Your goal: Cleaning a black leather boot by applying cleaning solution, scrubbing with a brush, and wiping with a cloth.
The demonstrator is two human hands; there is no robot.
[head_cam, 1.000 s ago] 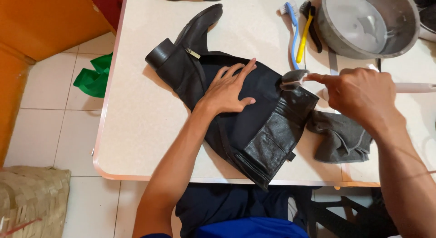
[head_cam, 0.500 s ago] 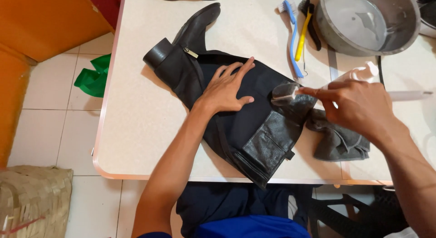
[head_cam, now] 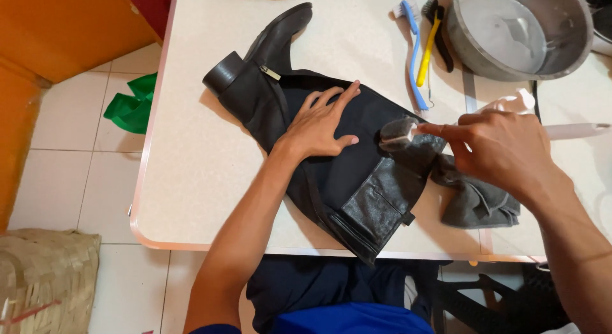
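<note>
Your left hand (head_cam: 320,120) lies flat, palm down, on the shaft of the tall black boot (head_cam: 331,152), with the forearm running up from the lower left and the wrist nearly straight; its fingers are spread apart and stretched toward the upper right, the thumb splayed out to the side, pressing on the boot rather than gripping it; the boot itself lies on its side across the pale table (head_cam: 210,181), its heel and toe pointing to the far edge and its open top reaching the near edge, just above your lap; your right hand (head_cam: 503,149) comes in from the right with the wrist bent and the knuckles raised, its fingers drawn together and pinched on a small brush (head_cam: 398,131), the forefinger laid out along the handle toward the bristles; the brush head touches the leather near the top of the shaft, just to the right of your left thumb; a grey cloth (head_cam: 475,203) lies crumpled on the table beneath your right hand, touching the boot's edge; farther off stand a metal basin (head_cam: 577,34) and, just beside it, a blue brush (head_cam: 414,47) and a yellow-handled brush (head_cam: 428,44); on the tiled floor to the left lie a green cloth (head_cam: 134,108) and a woven basket (head_cam: 44,280).
</note>
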